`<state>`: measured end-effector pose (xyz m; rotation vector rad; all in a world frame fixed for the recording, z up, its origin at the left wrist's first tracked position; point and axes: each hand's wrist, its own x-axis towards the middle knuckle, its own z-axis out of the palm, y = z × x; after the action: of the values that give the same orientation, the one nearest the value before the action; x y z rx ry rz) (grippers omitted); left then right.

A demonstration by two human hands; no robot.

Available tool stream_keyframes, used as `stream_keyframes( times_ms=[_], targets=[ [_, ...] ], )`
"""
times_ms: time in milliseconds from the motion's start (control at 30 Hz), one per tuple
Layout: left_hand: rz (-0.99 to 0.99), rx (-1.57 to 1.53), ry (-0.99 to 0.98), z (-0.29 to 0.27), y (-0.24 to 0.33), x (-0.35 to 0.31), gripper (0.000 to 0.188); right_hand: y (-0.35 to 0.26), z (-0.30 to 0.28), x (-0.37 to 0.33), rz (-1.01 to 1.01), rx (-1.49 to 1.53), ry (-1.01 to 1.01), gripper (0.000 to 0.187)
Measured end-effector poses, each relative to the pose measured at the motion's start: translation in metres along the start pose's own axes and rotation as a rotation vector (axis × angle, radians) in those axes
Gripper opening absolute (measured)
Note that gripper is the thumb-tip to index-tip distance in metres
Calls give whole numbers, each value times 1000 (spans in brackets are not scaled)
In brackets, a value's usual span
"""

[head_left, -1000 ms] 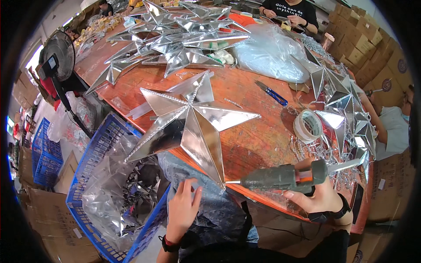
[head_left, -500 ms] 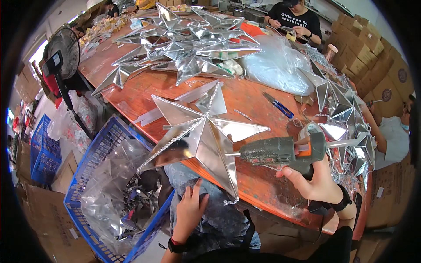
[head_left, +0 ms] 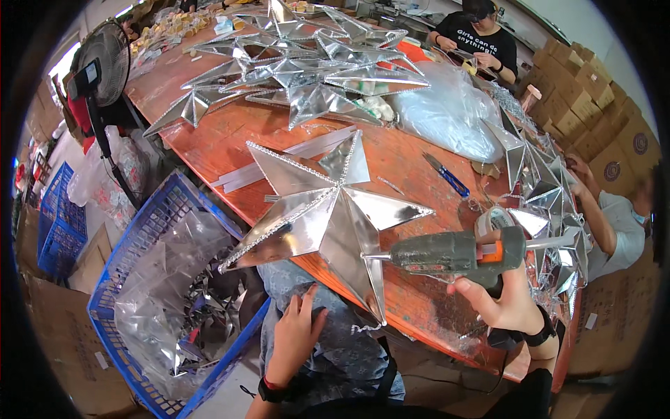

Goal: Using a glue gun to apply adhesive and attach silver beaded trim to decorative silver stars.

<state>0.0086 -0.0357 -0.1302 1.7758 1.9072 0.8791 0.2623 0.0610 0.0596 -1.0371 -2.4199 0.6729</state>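
A large silver star [head_left: 317,220] lies on the orange-red table, its lower points jutting over the near edge. Beaded trim runs along some of its ridges, and a short loose strand [head_left: 368,328] hangs by the lowest point. My right hand [head_left: 504,297] grips a dark green hot glue gun [head_left: 436,253] with a clear glue stick at its back. The nozzle meets the ridge of the star's lower point, or sits just over it. My left hand [head_left: 299,335] rests on my denim-covered thigh, fingers spread, holding nothing.
Several silver stars [head_left: 307,101] pile at the back, more [head_left: 541,188] at the right. Blue-handled snips [head_left: 447,174], a tape roll [head_left: 494,221] and a plastic bag [head_left: 447,112] lie between. A blue crate [head_left: 115,286] and fan [head_left: 105,77] stand left. Two people sit across and right.
The glue gun's nozzle has slid slightly along the ridge toward the star's lowest point. My left hand stays on my thigh. The person at the right now shows a raised hand by the stars.
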Motion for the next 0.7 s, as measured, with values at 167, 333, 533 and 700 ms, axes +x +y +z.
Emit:
stream_keyframes(
  times_ms=[167,333,533,700],
  targets=[
    [-12,-9,-1,-2,0,1,41,-17,-9,8,-84,-207,82,31],
    [-29,-37,12,0,-5,0,33,-24,3,37,-100,-115,314,28],
    [-36,-65,16,0,-8,-1,25,-19,9,56,99,12,233,17],
    [-33,-104,7,-5,-7,-1,24,-22,12,63,105,-4,201,20]
  ],
)
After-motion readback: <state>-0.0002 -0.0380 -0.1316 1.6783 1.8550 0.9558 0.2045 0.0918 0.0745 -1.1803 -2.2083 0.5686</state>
